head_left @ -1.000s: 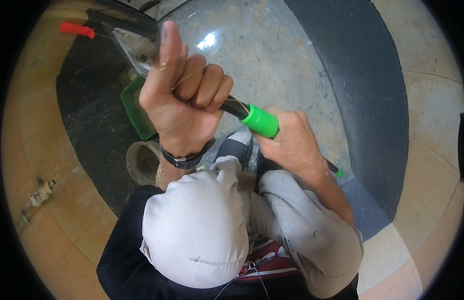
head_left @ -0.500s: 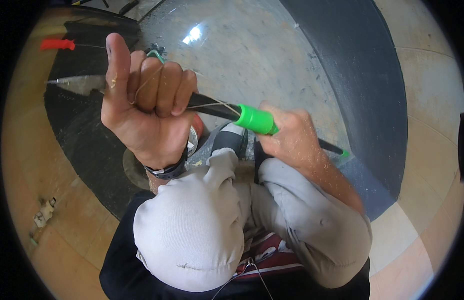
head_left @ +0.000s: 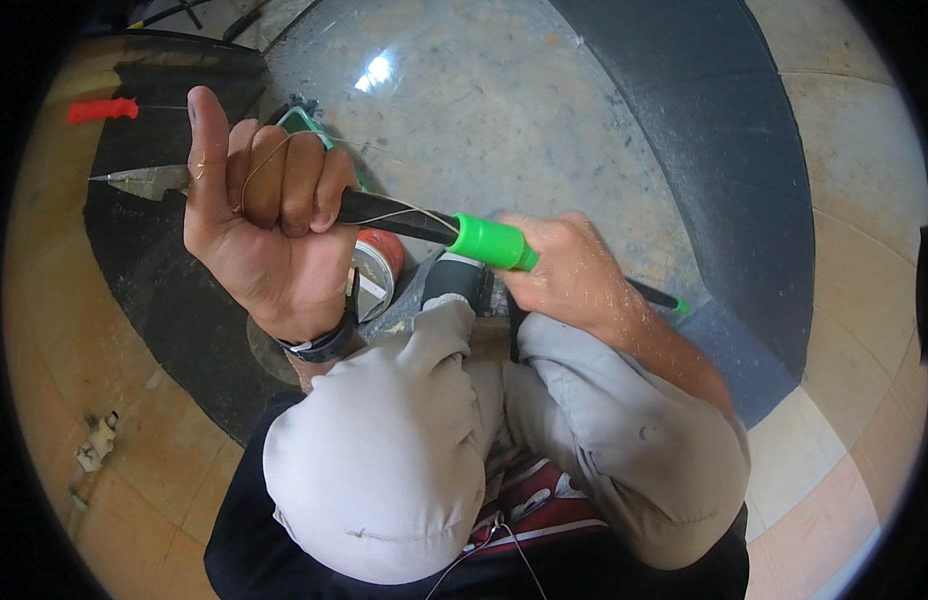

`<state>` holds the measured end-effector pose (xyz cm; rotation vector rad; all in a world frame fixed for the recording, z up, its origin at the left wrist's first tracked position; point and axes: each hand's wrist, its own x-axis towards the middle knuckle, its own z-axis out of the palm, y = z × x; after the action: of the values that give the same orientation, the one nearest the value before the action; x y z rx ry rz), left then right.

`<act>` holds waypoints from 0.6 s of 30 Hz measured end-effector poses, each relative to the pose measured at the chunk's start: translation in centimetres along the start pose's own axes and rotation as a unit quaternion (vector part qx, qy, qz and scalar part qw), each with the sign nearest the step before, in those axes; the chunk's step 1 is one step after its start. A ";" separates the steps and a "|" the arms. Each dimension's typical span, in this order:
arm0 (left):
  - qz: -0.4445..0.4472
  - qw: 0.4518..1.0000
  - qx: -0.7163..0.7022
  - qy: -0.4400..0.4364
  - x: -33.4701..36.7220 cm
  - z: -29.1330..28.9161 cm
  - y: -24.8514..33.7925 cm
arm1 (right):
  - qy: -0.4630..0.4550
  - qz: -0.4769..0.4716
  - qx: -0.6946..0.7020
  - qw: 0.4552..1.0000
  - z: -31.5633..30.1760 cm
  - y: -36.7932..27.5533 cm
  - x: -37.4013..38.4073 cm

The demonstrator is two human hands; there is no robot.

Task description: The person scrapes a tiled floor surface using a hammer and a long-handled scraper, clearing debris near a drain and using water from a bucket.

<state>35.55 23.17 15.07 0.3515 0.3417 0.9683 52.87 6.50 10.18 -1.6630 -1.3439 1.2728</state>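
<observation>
A long black pole (head_left: pixel 389 213) slants across in front of my knees. My left hand (head_left: pixel 274 220) is closed round it, palm toward me and thumb sticking up. A thin cord (head_left: pixel 246 182) loops over those fingers and runs along the pole to a bright green sleeve (head_left: pixel 489 242). Just beyond the sleeve my right hand (head_left: pixel 569 270) grips the pole, its fingers mostly hidden behind the hand. The pole's far right part ends in a green tip (head_left: pixel 683 306). A pointed grey blade (head_left: pixel 144 182) shows left of my left thumb; I cannot tell whether it joins the pole.
A red-handled tool (head_left: pixel 102 110) lies at the far left on a dark mat (head_left: pixel 154 270). A green container (head_left: pixel 302 120) and a red-and-white tub (head_left: pixel 377 275) are behind my left hand. A dark border (head_left: pixel 724 150) curves along the right. A small pale fitting (head_left: pixel 96 442) lies on the left tiles.
Both hands and the pole have shifted a little to the left, the left hand also slightly down. More of the tub and green container now shows. Both grips look the same.
</observation>
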 end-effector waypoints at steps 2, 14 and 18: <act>-0.013 1.000 -0.011 0.025 0.0 0.1 0.0 | 0.045 -0.014 -0.054 0.997 0.2 0.7 -0.3; -0.067 0.993 -0.075 -0.058 -0.5 -0.2 0.0 | -0.438 0.231 0.368 0.787 -3.4 2.1 -0.5; -0.041 0.998 -0.033 -0.033 -0.2 -0.1 0.6 | -0.054 -0.043 0.080 0.994 0.3 3.0 -1.6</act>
<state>35.00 23.34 15.30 0.3065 0.2629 0.8827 53.60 4.15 7.80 -1.4293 -1.3244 1.3988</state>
